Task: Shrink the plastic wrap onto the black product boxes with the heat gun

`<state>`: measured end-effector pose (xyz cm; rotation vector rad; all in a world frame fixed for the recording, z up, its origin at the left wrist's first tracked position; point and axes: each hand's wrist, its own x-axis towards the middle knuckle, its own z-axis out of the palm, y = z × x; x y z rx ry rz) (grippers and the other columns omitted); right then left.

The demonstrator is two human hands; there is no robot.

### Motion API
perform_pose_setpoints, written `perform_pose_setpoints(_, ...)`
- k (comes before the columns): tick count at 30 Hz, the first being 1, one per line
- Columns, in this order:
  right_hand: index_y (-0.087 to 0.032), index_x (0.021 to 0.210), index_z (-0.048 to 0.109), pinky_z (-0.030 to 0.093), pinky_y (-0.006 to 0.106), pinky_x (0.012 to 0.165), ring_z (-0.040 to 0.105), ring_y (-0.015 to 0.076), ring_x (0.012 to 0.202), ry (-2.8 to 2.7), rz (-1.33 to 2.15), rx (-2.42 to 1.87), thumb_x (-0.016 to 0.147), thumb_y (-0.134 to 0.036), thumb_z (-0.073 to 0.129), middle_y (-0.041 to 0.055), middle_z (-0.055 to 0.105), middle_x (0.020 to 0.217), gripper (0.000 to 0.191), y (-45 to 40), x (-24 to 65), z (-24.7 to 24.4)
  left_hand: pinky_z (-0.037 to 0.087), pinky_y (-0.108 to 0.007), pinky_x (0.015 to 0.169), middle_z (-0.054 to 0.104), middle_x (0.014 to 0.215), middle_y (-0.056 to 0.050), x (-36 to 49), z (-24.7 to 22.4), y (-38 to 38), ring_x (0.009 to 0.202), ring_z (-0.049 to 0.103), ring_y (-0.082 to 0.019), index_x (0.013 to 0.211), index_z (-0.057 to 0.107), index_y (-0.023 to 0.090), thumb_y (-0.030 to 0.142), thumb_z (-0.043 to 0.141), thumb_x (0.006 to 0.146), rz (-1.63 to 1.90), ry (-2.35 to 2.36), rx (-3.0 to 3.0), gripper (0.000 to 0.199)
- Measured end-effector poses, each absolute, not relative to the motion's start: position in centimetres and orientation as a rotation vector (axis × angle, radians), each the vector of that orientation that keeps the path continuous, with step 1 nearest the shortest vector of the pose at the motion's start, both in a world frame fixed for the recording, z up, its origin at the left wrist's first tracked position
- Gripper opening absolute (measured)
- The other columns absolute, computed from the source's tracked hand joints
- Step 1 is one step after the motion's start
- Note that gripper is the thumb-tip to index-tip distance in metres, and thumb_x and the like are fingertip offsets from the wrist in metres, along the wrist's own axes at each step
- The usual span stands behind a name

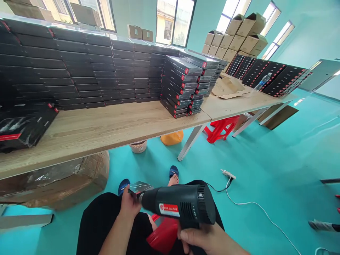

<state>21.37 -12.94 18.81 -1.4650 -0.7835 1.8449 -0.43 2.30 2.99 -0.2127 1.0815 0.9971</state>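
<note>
The one view comes from a camera worn on the person's head, and it looks forward and down. The bare left hand point(129, 202) and bare right hand point(207, 240) are very near to the lens. The long light-wood table point(106, 131) stands farther ahead, and the tall glass window with dark frame point(174, 23) is far away, at the top of the picture.

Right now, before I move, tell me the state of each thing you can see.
Heat gun: gripped in right hand, nozzle at the box; running or not, cannot tell.
Small black box: held in left hand.
Black box stacks: piled flat on wooden table.
Cardboard cartons: stacked, flaps open.
Water bottle: lying tilted on black boxes.
</note>
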Motion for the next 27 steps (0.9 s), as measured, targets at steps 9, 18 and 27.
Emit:
perform_pose_setpoints(9, -0.009, 0.098, 0.070, 0.045, 0.024, 0.046, 0.059, 0.0137, 0.052, -0.645, 1.977, -1.296, 0.065, -0.032, 0.078, 0.0055, 0.068, 0.072, 0.041, -13.3, 25.8, 19.0, 0.058, -0.039, 0.058, 0.068, 0.069, -0.006, -0.3, 3.9, 2.3, 0.057, 0.066, -0.024, 0.086, 0.063, 0.016, 0.011, 0.051, 0.061, 0.985, 1.103, -0.173, 0.028)
perform_pose_setpoints(18, -0.012, 0.091, 0.069, 0.048, 0.025, 0.049, 0.059, 0.0128, 0.054, -0.748, 1.719, -1.350, 0.072, -0.029, 0.074, 0.0024, 0.067, 0.073, 0.027, -8.1, 25.7, 20.0, 0.051, -0.034, 0.049, 0.063, 0.057, -0.003, 0.5, 5.6, 1.4, 0.049, 0.062, -0.023, 0.080, 0.063, 0.017, 0.014, 0.050, 0.052, 0.755, 0.980, -0.058, 0.032)
perform_pose_setpoints(27, -0.015, 0.079, 0.068, 0.043, 0.024, 0.047, 0.052, 0.0119, 0.045, -0.991, 2.081, -1.595, 0.060, -0.021, 0.069, -0.0034, 0.060, 0.049, 0.020, -11.1, 27.4, 21.7, 0.051, -0.035, 0.049, 0.064, 0.058, -0.005, -0.1, 5.6, 1.1, 0.048, 0.061, -0.024, 0.092, 0.067, 0.016, 0.016, 0.049, 0.056, 0.849, 1.034, -0.057, 0.040)
